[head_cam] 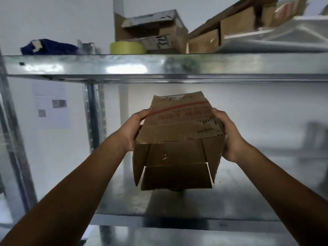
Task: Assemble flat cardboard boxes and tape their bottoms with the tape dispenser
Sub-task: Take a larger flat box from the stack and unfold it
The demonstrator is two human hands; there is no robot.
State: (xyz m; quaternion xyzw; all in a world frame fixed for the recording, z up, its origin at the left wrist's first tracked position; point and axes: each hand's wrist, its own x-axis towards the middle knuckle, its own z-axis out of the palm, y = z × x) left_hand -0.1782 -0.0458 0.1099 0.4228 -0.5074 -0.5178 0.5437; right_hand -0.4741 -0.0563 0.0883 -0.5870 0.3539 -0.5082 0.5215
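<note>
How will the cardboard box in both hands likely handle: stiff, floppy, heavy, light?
Probably light: the left hand and right hand hold the cardboard box up by its sides. Likely floppy below, where untaped flaps hang open. Torn edges suggest weak board.

Landmark: upper shelf (pixel 159 66), galvanised metal, spanning the view.
- On it, left end: blue cloth (pixel 48 47), bunched.
- On it, centre: tape roll (pixel 127 47), yellow-green, lying flat.
- On it, just right of the roll: stacked cartons (pixel 159 31), brown, tilted, some with black scrawl.
- Below it, centre: cardboard box (pixel 177 139), brown, with a red stripe and red print on its upper face; the near end flaps hang open.
- Below it, at the box's left side: left hand (pixel 132 129), gripping the box.
- Below it, at the box's right side: right hand (pixel 229 134), gripping the box.
- Below it, left, on the wall: paper sheet (pixel 51 105), printed, blurred.
- Below it, under the box: lower shelf (pixel 177 205), metal.
</note>
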